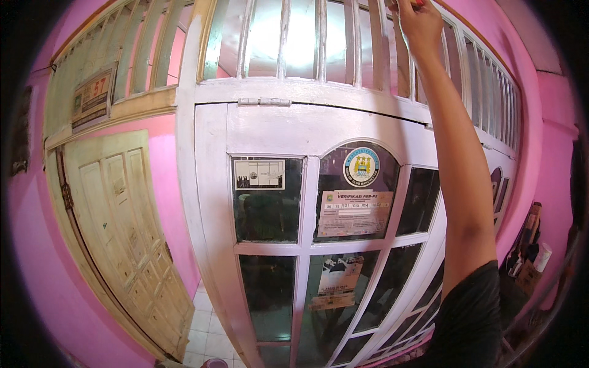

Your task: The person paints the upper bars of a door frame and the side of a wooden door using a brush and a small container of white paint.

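My right arm stretches high across the right side, and my right hand is at the upper edge, beside the upright slats above the white door frame. The fingers are closed around a small thing with a red part; most of it is cut off, so its kind does not show. Some slats look white, while the ones nearest my hand look greyer and duller. Below them is a white wooden door with dark glass panes, a hinge along its top edge. My left hand is out of view.
A worn yellowish panelled door stands at the left between pink walls. Stickers and paper notices are on the glass. Pale floor tiles show below, with a round rim at the bottom edge. Assorted items lean at the right.
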The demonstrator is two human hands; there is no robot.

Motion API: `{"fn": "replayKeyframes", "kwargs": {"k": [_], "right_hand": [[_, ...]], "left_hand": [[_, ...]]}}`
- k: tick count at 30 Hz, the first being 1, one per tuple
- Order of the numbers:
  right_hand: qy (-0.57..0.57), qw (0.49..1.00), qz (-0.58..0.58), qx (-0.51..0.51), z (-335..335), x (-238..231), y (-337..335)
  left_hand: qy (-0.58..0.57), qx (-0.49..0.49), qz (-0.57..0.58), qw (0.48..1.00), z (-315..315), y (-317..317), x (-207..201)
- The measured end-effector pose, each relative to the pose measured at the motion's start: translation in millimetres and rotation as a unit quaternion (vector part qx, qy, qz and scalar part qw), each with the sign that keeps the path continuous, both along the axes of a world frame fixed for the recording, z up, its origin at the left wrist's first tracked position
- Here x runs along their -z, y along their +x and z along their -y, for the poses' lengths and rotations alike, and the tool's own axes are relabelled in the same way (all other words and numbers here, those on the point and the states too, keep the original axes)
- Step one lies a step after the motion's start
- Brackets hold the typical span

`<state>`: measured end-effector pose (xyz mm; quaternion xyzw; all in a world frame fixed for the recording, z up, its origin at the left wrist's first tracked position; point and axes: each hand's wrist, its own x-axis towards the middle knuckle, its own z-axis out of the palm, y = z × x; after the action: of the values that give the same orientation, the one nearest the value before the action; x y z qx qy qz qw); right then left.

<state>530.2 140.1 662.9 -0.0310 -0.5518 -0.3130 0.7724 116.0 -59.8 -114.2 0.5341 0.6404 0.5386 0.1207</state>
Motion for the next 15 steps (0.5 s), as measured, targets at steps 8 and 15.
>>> {"fn": "replayKeyframes", "kwargs": {"k": [8,15], "right_hand": [[-0.05,0.981,-0.025,0.185,0,-47,11],[0.014,0.992,-0.022,0.127,28,-37,33]], "left_hand": [[-0.025,-0.013,-0.003,1.0,6,37,-55],[-0.026,0.022,0.053,0.998,-8,40,-48]]}}
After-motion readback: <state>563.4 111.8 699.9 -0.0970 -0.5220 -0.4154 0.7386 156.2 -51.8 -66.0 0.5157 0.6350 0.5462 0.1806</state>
